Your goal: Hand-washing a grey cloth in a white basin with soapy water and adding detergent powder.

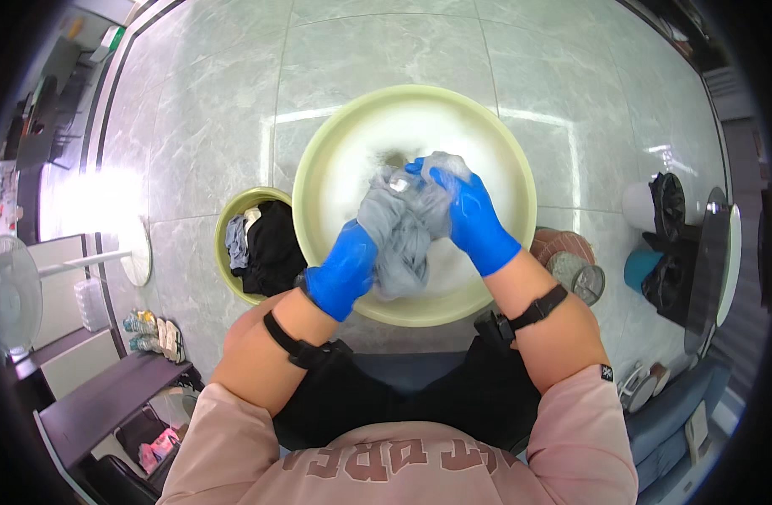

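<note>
A large pale green basin (305, 158) with whitish, foamy water stands on the floor in front of me. Above the water I grip a wet grey cloth (402, 243), bunched and hanging in folds. My left hand (348, 268), in a blue glove, is closed on its left side. Higher up on the right, my right hand (477, 221), also gloved in blue, holds another part of the cloth with some foam on it. The fingertips of my left hand are hidden by the fabric. A smaller green basin (222, 243) with black, grey-blue and white clothes sits to the left.
Right of the large basin, partly behind my right arm, are a brownish item (566, 243) and a round container (588, 284). Lined bins (642, 205) stand farther right. At the left are a white standing fan (136, 252), shoes (170, 338) and a dark bench (108, 404).
</note>
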Action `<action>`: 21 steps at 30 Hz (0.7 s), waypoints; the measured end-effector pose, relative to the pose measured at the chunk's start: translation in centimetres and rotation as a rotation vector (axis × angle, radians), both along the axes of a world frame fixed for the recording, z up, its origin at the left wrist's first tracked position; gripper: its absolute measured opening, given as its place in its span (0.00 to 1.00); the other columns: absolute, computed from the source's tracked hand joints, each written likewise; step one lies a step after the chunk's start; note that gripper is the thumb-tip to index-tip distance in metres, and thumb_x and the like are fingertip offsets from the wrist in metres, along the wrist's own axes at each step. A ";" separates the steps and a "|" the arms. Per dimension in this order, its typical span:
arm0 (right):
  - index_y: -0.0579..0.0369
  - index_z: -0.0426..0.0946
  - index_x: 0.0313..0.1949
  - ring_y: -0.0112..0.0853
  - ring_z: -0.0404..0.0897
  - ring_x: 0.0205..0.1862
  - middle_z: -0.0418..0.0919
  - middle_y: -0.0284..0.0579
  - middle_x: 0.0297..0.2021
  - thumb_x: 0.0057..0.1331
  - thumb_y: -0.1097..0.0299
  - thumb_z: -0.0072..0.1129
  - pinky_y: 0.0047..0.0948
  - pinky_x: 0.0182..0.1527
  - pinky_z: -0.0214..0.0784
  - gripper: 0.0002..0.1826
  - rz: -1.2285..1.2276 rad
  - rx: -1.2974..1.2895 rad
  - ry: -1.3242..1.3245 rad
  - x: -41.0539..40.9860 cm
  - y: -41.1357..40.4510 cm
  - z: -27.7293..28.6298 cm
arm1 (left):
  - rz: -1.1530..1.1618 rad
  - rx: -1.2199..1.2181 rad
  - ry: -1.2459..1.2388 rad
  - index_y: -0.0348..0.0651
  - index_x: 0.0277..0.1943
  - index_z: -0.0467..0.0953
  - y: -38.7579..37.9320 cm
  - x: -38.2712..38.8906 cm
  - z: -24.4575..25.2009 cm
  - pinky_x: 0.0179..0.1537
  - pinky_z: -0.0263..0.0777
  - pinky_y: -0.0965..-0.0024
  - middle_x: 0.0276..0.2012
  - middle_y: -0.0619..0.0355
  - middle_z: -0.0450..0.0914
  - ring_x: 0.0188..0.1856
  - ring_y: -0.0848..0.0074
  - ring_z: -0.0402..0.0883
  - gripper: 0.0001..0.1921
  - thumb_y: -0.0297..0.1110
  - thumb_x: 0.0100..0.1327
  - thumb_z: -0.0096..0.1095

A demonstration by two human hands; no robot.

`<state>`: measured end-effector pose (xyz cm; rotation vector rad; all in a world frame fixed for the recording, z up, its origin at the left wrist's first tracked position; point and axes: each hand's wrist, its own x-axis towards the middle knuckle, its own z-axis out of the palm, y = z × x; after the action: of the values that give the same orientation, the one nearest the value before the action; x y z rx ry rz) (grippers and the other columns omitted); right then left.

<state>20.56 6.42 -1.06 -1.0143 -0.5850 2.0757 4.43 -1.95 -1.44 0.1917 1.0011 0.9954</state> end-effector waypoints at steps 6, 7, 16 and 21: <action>0.60 0.70 0.60 0.49 0.78 0.50 0.79 0.56 0.48 0.65 0.74 0.51 0.43 0.56 0.68 0.23 0.378 1.197 -0.698 -2.1 -4.4 3.7 | 0.291 -0.011 -0.328 0.40 0.63 0.67 2.0 0.8 3.9 0.55 0.75 0.66 0.55 0.50 0.76 0.53 0.66 0.78 0.22 0.46 0.76 0.44; 0.60 0.69 0.62 0.53 0.75 0.54 0.77 0.60 0.51 0.62 0.76 0.52 0.46 0.61 0.65 0.26 0.377 1.410 -0.650 -2.3 -5.3 3.8 | 0.239 0.014 -0.323 0.40 0.66 0.65 2.1 0.1 3.4 0.58 0.73 0.64 0.57 0.48 0.75 0.56 0.64 0.76 0.23 0.45 0.76 0.43; 0.60 0.69 0.62 0.51 0.62 0.68 0.64 0.60 0.65 0.63 0.71 0.56 0.47 0.66 0.61 0.27 0.071 1.082 -1.018 0.7 -5.9 5.3 | 0.035 0.091 -0.475 0.39 0.68 0.61 2.0 0.8 3.4 0.61 0.72 0.65 0.61 0.53 0.72 0.60 0.68 0.75 0.23 0.39 0.76 0.45; 0.62 0.60 0.67 0.37 0.72 0.61 0.69 0.51 0.61 0.73 0.63 0.49 0.32 0.62 0.67 0.27 -0.062 0.179 -0.144 1.4 -1.7 0.1 | -0.275 0.151 -0.045 0.38 0.67 0.64 2.2 2.6 4.5 0.56 0.74 0.69 0.58 0.51 0.74 0.56 0.72 0.77 0.26 0.34 0.69 0.59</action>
<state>21.98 4.68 -0.92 -1.0686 -0.7871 1.8700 6.99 0.24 3.02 0.4193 0.8331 0.8197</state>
